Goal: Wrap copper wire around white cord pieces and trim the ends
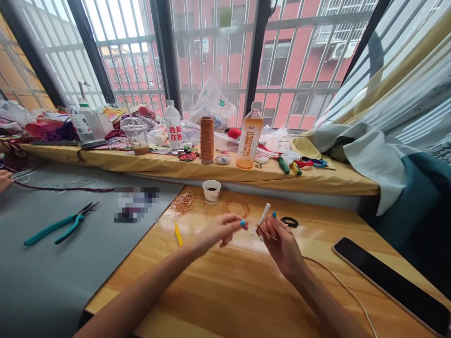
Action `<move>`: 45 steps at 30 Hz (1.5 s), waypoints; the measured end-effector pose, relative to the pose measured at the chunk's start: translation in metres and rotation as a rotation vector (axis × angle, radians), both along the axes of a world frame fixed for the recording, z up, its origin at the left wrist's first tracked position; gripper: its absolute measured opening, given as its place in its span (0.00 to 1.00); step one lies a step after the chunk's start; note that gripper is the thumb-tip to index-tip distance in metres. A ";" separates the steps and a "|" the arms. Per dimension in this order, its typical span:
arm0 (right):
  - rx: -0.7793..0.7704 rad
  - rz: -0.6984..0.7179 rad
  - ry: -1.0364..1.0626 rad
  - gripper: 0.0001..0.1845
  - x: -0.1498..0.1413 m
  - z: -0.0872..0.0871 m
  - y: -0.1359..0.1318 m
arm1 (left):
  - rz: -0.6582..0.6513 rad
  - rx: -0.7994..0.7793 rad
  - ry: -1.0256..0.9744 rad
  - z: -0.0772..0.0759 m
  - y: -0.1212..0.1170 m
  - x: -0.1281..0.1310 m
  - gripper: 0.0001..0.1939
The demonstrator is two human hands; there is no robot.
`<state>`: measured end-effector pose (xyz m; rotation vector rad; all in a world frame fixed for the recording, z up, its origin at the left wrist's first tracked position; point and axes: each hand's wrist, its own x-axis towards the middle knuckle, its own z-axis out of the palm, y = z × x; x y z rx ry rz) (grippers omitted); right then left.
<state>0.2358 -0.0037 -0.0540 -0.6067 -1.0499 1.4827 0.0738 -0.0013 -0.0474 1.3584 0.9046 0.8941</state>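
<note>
My right hand [282, 244] is closed around the lower part of a slim white stick [264, 213], which tilts up to the right. A thin cord [268, 233] crosses the stick at my right fingertips, and a loose end of it sticks out to the right. Just left of the stick, my left hand [225, 231] has its thumb and index finger pinched together. A fine strand of the cord seems to run to that pinch, though it is hard to make out. Behind both hands lies a coil of thin copper-coloured cord [237, 208] on the wooden table [218, 300].
Around my hands are a paper cup [212, 192] of dark liquid, cut cord pieces [183, 203], yellow tweezers [178, 233], a black ring [289, 222] and a phone [391, 284]. Pliers [65, 225] lie left. A cord spool [207, 141] and bottles [249, 136] line the sill. Another person's hand [5, 180] shows far left.
</note>
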 end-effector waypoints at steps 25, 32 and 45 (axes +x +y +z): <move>0.277 -0.212 -1.789 0.14 0.090 -0.017 0.051 | 0.500 0.904 0.355 -0.018 0.019 -0.018 0.09; -0.093 -0.056 -1.513 0.17 0.088 0.002 0.047 | 0.484 0.921 0.378 -0.009 0.020 -0.025 0.10; -0.082 0.333 -0.807 0.26 0.021 0.004 0.007 | 0.455 0.861 0.368 -0.006 0.019 -0.026 0.08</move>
